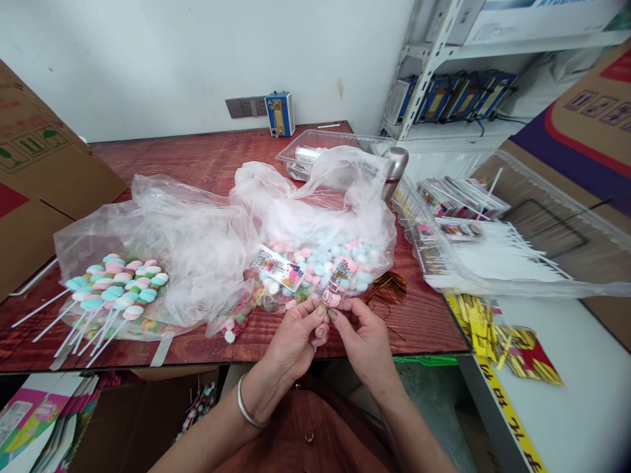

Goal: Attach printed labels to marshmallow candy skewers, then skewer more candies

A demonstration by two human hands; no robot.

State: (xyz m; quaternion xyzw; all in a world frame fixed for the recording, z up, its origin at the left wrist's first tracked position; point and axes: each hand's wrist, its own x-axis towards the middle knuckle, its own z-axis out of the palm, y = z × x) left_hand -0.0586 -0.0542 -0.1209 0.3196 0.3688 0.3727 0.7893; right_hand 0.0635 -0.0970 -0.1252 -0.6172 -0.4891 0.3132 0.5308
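Note:
My left hand [298,336] and my right hand [363,336] meet at the table's front edge, both pinched on the lower end of a small wrapped marshmallow lollipop [336,284] that points up and away. Just behind it lies an open clear bag of pink, blue and white marshmallows [325,253], with a printed wrapper [277,268] resting on its left side. A bunch of finished marshmallow sticks [116,286] lies at the left on another clear plastic bag [192,243]. A silver bangle sits on my left wrist.
A clear tray [497,263] of white sticks and printed wrappers stands at the right. Gold twist ties [387,288] lie by the bag. Another clear container [305,152] stands behind. Cardboard boxes [34,177] flank the red table [207,157]; shelving is at the back right.

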